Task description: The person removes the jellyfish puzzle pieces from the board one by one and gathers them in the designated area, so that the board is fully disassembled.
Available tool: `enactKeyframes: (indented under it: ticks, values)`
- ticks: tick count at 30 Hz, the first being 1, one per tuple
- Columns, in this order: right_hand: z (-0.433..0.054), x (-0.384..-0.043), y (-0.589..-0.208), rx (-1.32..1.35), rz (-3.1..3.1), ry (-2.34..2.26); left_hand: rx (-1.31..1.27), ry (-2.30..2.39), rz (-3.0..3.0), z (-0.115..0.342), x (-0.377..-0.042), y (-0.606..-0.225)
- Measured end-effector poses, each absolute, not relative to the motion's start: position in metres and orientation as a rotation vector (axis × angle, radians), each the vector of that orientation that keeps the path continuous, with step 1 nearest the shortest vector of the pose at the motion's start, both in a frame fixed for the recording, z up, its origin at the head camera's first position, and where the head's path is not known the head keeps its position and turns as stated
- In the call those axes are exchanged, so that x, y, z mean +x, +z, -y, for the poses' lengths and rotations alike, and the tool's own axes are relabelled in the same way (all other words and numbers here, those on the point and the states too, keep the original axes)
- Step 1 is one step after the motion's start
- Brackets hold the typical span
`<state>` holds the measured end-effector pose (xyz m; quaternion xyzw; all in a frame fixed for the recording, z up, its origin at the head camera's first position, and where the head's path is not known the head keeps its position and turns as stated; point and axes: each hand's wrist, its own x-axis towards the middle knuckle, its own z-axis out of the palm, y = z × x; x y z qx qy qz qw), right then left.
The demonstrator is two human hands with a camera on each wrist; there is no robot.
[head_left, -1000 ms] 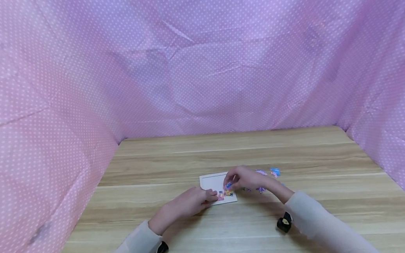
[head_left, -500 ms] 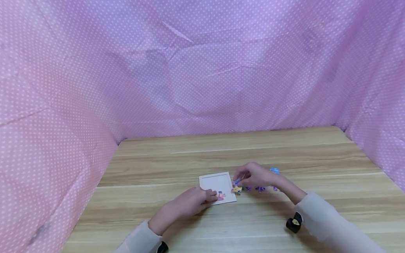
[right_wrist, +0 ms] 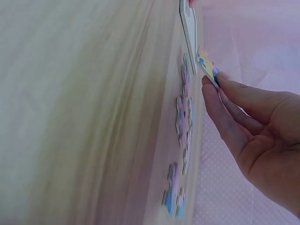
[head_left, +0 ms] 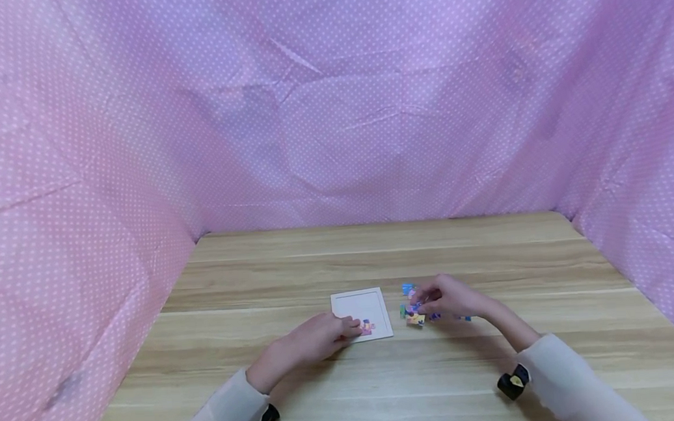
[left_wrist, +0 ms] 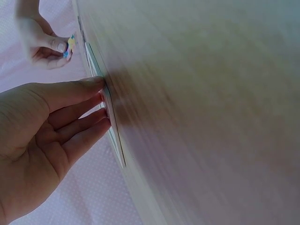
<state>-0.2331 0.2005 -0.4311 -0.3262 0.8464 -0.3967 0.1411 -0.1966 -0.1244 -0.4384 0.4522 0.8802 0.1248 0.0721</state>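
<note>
A white puzzle tray (head_left: 358,304) lies flat on the table, with one pink jigsaw piece (head_left: 367,328) in its front part. My left hand (head_left: 321,337) holds the tray at its front left corner, thumb and fingertips right at the rim (left_wrist: 112,101). To the right of the tray, my right hand (head_left: 451,297) pinches a jigsaw piece (right_wrist: 206,64) between thumb and fingers. Yellow and blue show on this piece, and it is raised above the table in the right wrist view. Some loose jigsaw pieces (right_wrist: 183,119) lie under and around the right hand, partly hidden by it in the head view.
The wood-grain table (head_left: 294,265) is enclosed by pink dotted cloth (head_left: 341,106) at the back and sides. A black wrist device (head_left: 512,384) hangs below the right sleeve, another black wrist device (head_left: 269,417) below the left sleeve.
My right hand has moved right, off the tray, carrying the yellow and blue jigsaw piece over to the loose pieces. The left hand stays on the tray's corner.
</note>
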Motion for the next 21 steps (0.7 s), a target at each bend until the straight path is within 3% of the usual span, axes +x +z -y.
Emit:
enactKeyframes:
  ticks: [21]
  values:
    - [-0.25,-0.215,-0.431,-0.82,-2.37,-1.231,1.302,0.429,-2.644,0.124,-0.194,-0.439]
